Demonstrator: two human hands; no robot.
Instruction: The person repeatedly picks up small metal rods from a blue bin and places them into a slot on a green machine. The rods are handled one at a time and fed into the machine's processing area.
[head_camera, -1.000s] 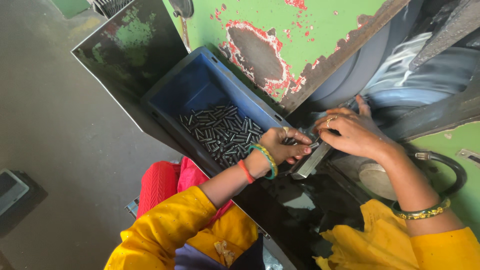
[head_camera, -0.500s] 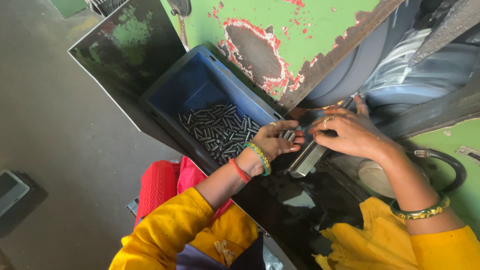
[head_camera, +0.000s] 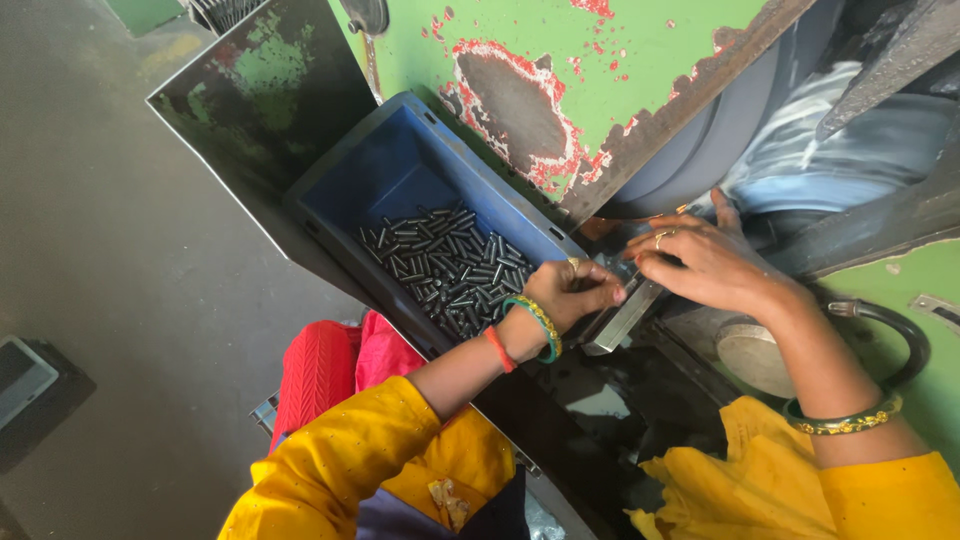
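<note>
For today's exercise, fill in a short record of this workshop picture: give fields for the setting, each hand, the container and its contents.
Setting: worn green machine with chipped paint, grey floor
Left hand: curled at the crate's near corner, fingers closed; what it holds cannot be told
Right hand: resting over the metal guide rail beside the left hand
Container: blue plastic crate, tilted against the machine
Contents: many small dark metal pins piled at the crate's lower end
Clothing: yellow sleeves, bangles on both wrists

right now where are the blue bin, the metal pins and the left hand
blue bin (head_camera: 400, 175), head view, bare inner wall
metal pins (head_camera: 445, 265), head view, middle of the pile
left hand (head_camera: 570, 292), head view, back of the hand
</note>
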